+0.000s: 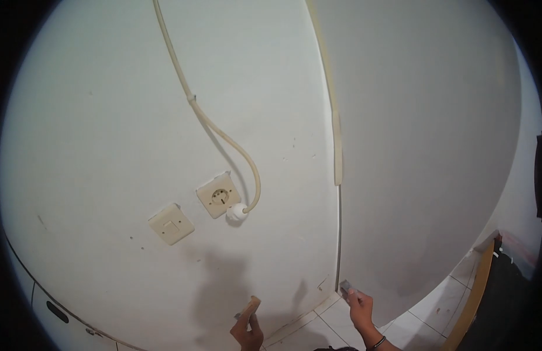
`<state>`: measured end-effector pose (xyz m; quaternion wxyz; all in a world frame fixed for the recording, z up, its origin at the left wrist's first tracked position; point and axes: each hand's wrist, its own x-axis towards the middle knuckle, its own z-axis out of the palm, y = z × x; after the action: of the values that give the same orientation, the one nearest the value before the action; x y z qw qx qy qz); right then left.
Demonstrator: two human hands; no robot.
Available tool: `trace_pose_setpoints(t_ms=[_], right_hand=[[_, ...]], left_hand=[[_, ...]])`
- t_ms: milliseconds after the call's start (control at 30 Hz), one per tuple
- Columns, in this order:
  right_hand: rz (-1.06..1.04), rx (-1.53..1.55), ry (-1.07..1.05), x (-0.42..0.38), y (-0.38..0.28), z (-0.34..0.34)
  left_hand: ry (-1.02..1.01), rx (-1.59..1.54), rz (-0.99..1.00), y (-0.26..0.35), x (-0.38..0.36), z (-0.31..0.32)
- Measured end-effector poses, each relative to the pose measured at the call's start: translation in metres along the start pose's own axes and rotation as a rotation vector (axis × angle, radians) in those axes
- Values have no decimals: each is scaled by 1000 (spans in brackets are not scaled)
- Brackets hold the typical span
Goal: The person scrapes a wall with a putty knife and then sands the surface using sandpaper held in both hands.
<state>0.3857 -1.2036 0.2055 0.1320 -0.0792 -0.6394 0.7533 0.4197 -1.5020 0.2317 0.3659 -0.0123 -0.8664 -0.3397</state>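
My left hand (247, 334) is low in the middle of the view, in front of the white wall (107, 146). Its fingers are closed on a small tan piece (251, 305) with a greyish edge, whose kind I cannot make out. To the right, my right hand (361, 305) pinches a small grey flat piece (345, 285) at the foot of the wall corner. Above it runs a narrow dark gap (339, 234) along the corner. Higher up, a cream strip (337, 146) covers the corner line and ends partway down.
A wall socket (218, 195) and a switch (171, 224) are on the left wall. A cream cable (227, 137) hangs down to a white plug (236, 212). White floor tiles (426, 310) show below. A wood-edged dark object (478, 292) stands at right.
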Motion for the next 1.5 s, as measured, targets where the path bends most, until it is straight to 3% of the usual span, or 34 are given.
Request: trace_pose_setpoints(t_ms=[133, 233, 333, 367, 467, 533, 733, 867, 967, 1067, 1100, 1167, 1400, 1500], right_hand=[[-129, -120, -4, 18, 5, 6], [-172, -167, -41, 21, -10, 19], [-229, -114, -135, 33, -1, 33], [-257, -129, -174, 38, -4, 41], [-415, -157, -284, 81, -27, 62], [-556, -145, -306, 111, -37, 76], [-1035, -81, 4, 224, -105, 112], [-1238, -254, 134, 294, -135, 144], [-1313, -275, 246, 314, -141, 173], [-1462, -363, 76, 290, -125, 188], [-1573, -390, -91, 279, -119, 191], [-1700, -350, -315, 277, -109, 194], [-1336, -207, 304, 320, -168, 184], [-1604, -284, 93, 306, -152, 205]], left_hand=[[-19, -133, -34, 4, -1, 6], [-9, 3, -31, 10, -10, -5], [22, 103, -204, 7, -31, -26], [142, 102, -72, 7, -30, -24], [308, 142, -353, 7, -56, -27], [402, 62, -354, 25, -55, -16], [442, 131, -403, 56, -56, 19], [544, 182, -257, 66, -54, 36], [544, 246, -331, 70, -61, 35], [553, 179, -422, 90, -50, 36], [566, 136, -432, 97, -37, 37], [519, 154, -334, 105, -15, 37], [400, 279, -11, 98, 41, 38], [391, 265, 47, 100, 56, 45]])
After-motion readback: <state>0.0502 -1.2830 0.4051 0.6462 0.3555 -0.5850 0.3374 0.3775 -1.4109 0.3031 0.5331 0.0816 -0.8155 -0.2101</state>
